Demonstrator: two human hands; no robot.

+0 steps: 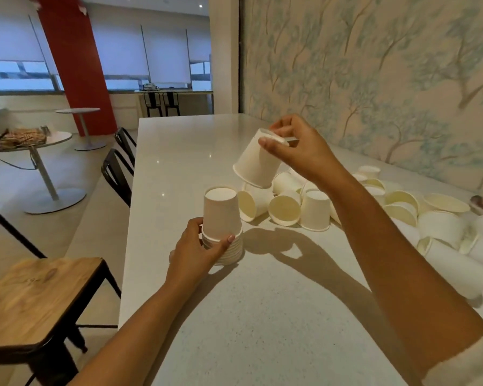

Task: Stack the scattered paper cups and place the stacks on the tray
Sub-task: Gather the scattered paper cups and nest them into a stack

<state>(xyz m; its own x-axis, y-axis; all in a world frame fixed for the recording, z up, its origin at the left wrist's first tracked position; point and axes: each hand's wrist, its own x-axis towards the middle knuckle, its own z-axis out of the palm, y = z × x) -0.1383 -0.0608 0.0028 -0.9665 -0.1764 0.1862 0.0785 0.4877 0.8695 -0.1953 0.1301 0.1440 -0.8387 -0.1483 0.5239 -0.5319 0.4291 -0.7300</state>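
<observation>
While left hand (pixel 195 246) grips inverted cup stack (pixel 222 227), right hand (pixel 299 151) fingers pinch plain unprinted cup (pixel 255 164)

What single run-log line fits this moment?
left hand: holds stack | right hand: holds cup above table | tray: unseen

An upside-down stack of white paper cups (pixel 222 227) stood near the table's (pixel 262 316) left edge. One cup (pixel 258 160) hung tilted above. Loose cups (pixel 374 207) lay scattered toward the right edge.
</observation>
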